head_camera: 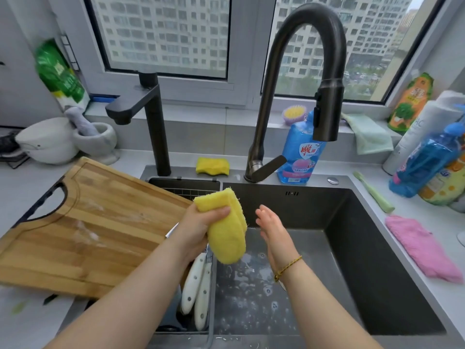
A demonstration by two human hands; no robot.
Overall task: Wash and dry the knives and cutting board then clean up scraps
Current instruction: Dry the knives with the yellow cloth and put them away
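Observation:
My left hand [198, 222] grips a folded yellow cloth [226, 230] over the dark sink [377, 248], near its dividing wall. My right hand [273, 227] is open beside the cloth, fingers apart, holding nothing. A wooden cutting board [88, 227] with wet, soapy streaks lies to the left, partly over the small left basin. Two white-handled knives [198, 290] lie in that basin under my left forearm, their blades mostly hidden. Green scraps [20, 307] lie on the counter by the board's near corner.
A tall dark faucet [302, 71] arches over the sink and a smaller tap [148, 114] stands left of it. A yellow sponge [212, 166] and blue soap bottle [300, 152] sit behind the sink. A pink cloth [420, 248], bottles and a green toothbrush [372, 191] are on the right.

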